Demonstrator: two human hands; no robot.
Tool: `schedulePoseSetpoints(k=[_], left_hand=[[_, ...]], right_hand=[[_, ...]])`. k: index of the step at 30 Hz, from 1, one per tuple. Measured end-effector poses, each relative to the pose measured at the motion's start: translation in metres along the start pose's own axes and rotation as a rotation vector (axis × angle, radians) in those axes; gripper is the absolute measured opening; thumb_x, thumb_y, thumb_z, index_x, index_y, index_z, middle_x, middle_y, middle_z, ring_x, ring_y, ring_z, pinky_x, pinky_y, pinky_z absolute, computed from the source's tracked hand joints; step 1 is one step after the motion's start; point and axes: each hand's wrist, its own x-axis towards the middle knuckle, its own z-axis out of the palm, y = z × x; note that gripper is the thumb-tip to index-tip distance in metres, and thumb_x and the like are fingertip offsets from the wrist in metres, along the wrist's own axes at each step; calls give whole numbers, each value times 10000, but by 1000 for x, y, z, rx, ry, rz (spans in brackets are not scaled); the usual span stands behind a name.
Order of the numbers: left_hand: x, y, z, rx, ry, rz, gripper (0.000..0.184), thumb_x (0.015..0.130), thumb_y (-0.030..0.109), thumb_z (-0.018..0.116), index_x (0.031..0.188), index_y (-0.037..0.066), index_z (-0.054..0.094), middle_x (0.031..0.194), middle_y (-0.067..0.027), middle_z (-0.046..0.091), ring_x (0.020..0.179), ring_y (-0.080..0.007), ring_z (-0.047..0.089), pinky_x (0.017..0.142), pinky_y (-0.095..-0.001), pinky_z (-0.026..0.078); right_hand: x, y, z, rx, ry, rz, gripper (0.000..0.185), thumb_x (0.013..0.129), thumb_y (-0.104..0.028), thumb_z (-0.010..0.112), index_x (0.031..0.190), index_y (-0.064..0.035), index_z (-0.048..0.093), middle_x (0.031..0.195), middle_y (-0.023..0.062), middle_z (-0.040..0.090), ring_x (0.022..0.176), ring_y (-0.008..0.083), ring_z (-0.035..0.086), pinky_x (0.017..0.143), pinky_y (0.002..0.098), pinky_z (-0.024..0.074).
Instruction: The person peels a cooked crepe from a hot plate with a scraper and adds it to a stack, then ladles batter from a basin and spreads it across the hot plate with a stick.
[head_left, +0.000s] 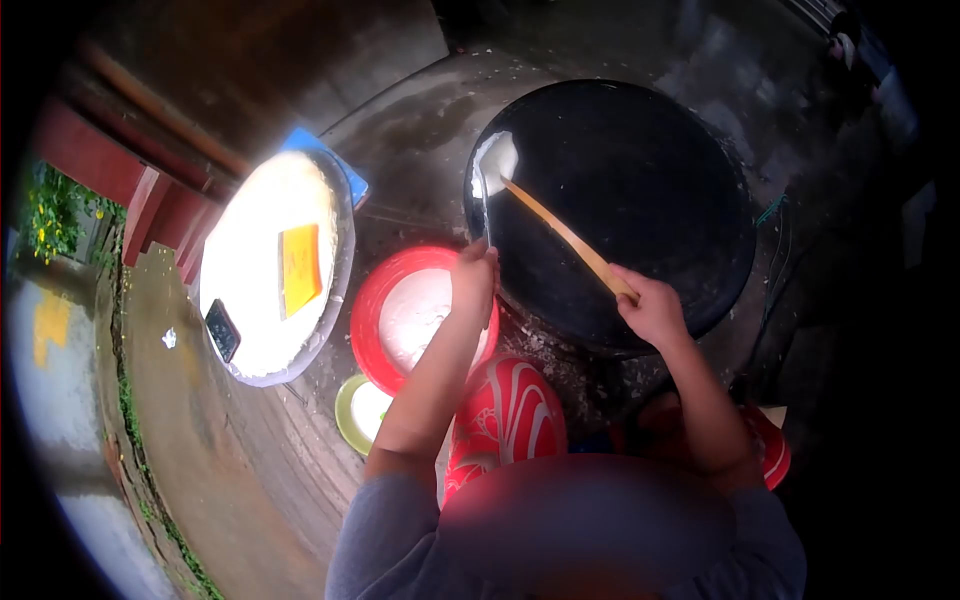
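Note:
My right hand (652, 306) is closed around the handle of a flat wooden stick (565, 232). Its far tip touches a patch of white batter (497, 160) at the left edge of a large round black griddle (620, 200). My left hand (474, 284) grips a thin, light-coloured handle (486, 205) that runs up to the same patch; the tool's head cannot be made out against the white. Below my left forearm, a red basin (366, 300) holds white batter or flour.
A green bowl (346, 415) with white contents stands below the basin. To the left, a bright round surface (245, 260) carries a yellow-orange packet (299, 268) and a dark phone (222, 331). A blue object (345, 178) sticks out behind it. Wires (780, 235) lie right of the griddle.

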Motion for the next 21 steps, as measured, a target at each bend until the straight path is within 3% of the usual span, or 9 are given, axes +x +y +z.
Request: schedulePoseSetpoints(k=[3, 5, 8, 11, 13, 15, 17, 19, 21], left_hand=[[28, 19, 4, 4, 70, -5, 164, 886, 101, 498, 1001, -12, 529, 603, -26, 484, 431, -99, 432, 369, -227, 356], [39, 40, 0, 14, -20, -13, 206, 912, 131, 439, 1026, -25, 510, 627, -58, 498, 449, -118, 446, 375, -240, 366], [33, 79, 0, -308, -155, -82, 276, 941, 160, 340, 1037, -45, 499, 664, -75, 497, 469, -114, 419, 387, -231, 370], [33, 108, -6, -689, -363, -216, 351, 967, 201, 310, 1071, -90, 476, 687, -50, 454, 481, -85, 376, 402, -193, 361], [24, 129, -4, -1045, -543, -350, 371, 969, 189, 297, 1121, -111, 454, 677, -46, 444, 477, -81, 374, 401, -191, 361], [14, 142, -3, -1130, -577, -376, 376, 965, 169, 296, 1161, -121, 432, 668, -47, 433, 474, -87, 379, 396, -198, 362], [2, 148, -5, -1220, -688, -433, 340, 956, 178, 324, 1064, -97, 492, 675, -41, 453, 473, -86, 385, 393, -190, 345], [-11, 143, -15, -1220, -691, -419, 343, 954, 168, 328, 1090, -109, 480, 672, -45, 449, 478, -89, 393, 386, -196, 343], [-23, 132, -29, -1272, -734, -419, 351, 949, 151, 329, 1129, -119, 462, 671, -52, 442, 485, -94, 400, 389, -203, 349]], right_hand=[[-8, 4, -19, -175, 132, -127, 458, 729, -74, 605, 1170, -195, 587, 799, 96, 632, 694, 251, 604, 618, 334, 493], [-16, 10, -21, -177, 232, -241, 472, 717, -55, 603, 1169, -187, 591, 714, 70, 590, 635, 233, 575, 579, 326, 481], [-19, 24, -11, -458, 211, -495, 509, 677, -31, 594, 1174, -146, 593, 651, 28, 483, 572, 193, 491, 534, 301, 456], [-5, 33, 7, -650, 147, -650, 507, 731, -47, 534, 1234, -111, 533, 732, 38, 505, 676, 194, 515, 627, 309, 464], [17, 30, 15, -735, 152, -655, 510, 741, -55, 528, 1248, -111, 517, 752, 39, 510, 698, 196, 519, 648, 312, 462], [42, 23, 20, -890, 195, -639, 503, 769, -83, 517, 1270, -117, 490, 781, 33, 523, 722, 199, 528, 676, 312, 461], [63, 3, 11, -899, 183, -504, 507, 765, -80, 525, 1270, -116, 490, 804, 41, 541, 730, 209, 536, 679, 302, 460], [71, -5, 13, -746, 239, -406, 516, 740, -75, 567, 1249, -145, 516, 785, 71, 565, 719, 221, 569, 664, 308, 472], [64, -13, 15, 110, 9, -23, 509, 712, -76, 597, 1209, -177, 551, 758, 105, 575, 700, 224, 597, 648, 329, 486]])
